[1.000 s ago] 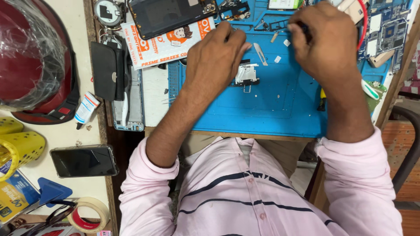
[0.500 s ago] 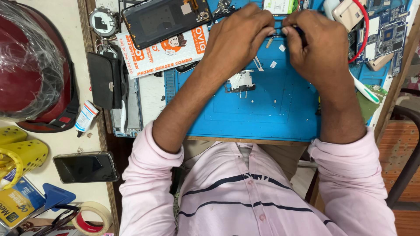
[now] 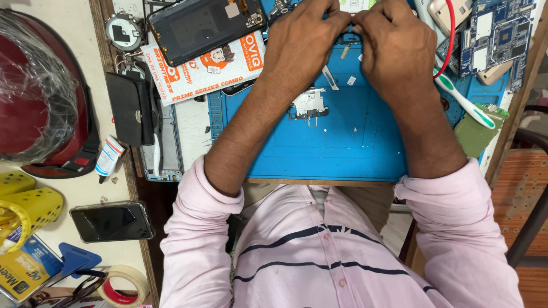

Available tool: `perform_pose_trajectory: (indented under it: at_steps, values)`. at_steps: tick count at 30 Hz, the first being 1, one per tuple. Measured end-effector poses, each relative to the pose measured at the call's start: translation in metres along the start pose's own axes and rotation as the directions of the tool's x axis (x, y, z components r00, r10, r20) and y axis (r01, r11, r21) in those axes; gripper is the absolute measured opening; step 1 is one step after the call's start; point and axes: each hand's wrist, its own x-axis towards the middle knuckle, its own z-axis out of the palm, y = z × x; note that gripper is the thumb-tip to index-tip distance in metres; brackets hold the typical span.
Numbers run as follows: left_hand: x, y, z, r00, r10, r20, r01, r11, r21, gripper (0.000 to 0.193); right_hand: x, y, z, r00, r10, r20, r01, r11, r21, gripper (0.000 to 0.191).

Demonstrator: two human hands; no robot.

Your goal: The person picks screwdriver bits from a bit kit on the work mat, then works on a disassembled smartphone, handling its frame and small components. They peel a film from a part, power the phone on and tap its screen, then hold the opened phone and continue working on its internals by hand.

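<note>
Small part, hidden between the fingertips, is being pinched by left hand [image 3: 305, 43] and right hand [image 3: 394, 45] at the far edge of the blue mat [image 3: 342, 148]. Metal bracket [image 3: 308, 104] is lying nearby. Best keeping wrists braced, grip light.

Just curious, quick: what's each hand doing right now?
Left hand: fingers pinched shut at the mat's far edge; what it holds is hidden.
Right hand: same.
</note>
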Motion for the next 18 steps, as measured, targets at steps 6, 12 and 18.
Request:
perform_pose_trajectory:
  at_steps: [6, 12, 18]
  values:
    - [-0.002, 0.003, -0.013, 0.996, -0.094, 0.004, 0.094, 0.994, -0.055, 0.011, 0.0, -0.003, -0.002, 0.999, 0.032, -0.013, -0.03, 0.989, 0.146, 0.019]
    - [0.002, 0.01, -0.024, 0.99, -0.139, -0.017, 0.136, 0.983, -0.123, 0.007, 0.004, -0.002, -0.007, 0.998, 0.062, -0.023, -0.054, 0.968, 0.246, 0.01]
    - [-0.021, 0.022, -0.06, 0.985, -0.168, -0.05, 0.149, 0.952, -0.267, 0.015, 0.002, -0.016, -0.018, 0.89, 0.413, 0.191, -0.416, 0.569, 0.709, 0.013]
